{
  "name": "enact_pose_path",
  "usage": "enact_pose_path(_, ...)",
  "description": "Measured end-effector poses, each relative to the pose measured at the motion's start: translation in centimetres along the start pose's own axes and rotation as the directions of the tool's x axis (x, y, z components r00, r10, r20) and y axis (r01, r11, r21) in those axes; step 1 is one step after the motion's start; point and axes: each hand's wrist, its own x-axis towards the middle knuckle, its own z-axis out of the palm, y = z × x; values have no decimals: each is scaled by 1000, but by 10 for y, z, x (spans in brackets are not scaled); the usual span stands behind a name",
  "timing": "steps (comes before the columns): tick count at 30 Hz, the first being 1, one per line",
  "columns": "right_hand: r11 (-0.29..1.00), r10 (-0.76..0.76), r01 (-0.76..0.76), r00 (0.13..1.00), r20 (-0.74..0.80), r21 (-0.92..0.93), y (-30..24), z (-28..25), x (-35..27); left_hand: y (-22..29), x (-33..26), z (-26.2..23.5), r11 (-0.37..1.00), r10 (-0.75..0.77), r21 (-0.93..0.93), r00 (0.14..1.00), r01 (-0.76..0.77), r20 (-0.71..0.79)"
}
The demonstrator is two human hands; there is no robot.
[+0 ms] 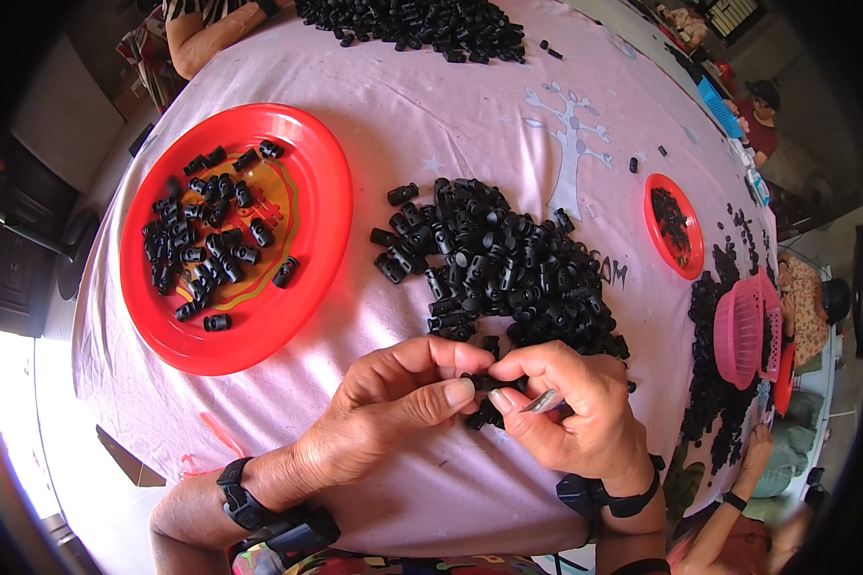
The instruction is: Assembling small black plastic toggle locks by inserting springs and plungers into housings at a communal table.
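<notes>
My left hand [388, 402] is closed, its thumb and forefinger pinching a small black cord lock [497, 382]. Close against it, my right hand [580, 407] has its thumb and forefinger at the same piece. A thin shiny metal tool [542, 402] pokes out between the right fingers; most of it is hidden, so its kind does not show. Just beyond my fingertips lies a heap of black cord locks [518, 268], a few of them partly under my hands. To the left, a red plate [328, 220] with a yellow middle carries more cord locks [206, 225].
Pink patterned cloth [403, 115] covers the table. Another black heap [422, 24] lies at the far edge beside a person's arm [206, 38]. On the right are a small red plate [695, 259] of black bits, a pink basket [738, 335] and other people's hands.
</notes>
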Motion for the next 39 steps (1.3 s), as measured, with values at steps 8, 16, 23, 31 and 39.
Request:
enact_pose_path(8,994,83,-84,996,11,77,-6,3,-1,-5,2,-4,1000,19,6,1000,-19,-7)
enact_pose_path(16,992,98,-94,994,-43,80,-6,7,-3,0,1,-1,999,-25,21,1000,25,8)
enact_pose_path(23,984,127,-124,992,-20,127,-12,6,-2,-8,2,-4,999,36,18,998,-37,45)
enact_pose_path(31,947,245,-238,970,-3,216,-13,7,-1,-9,1,-2,991,65,112,998,-66,11)
enact_pose_path(39,918,277,-258,961,-21,302,-9,11,-4,-10,2,-3,987,51,150,998,-53,24)
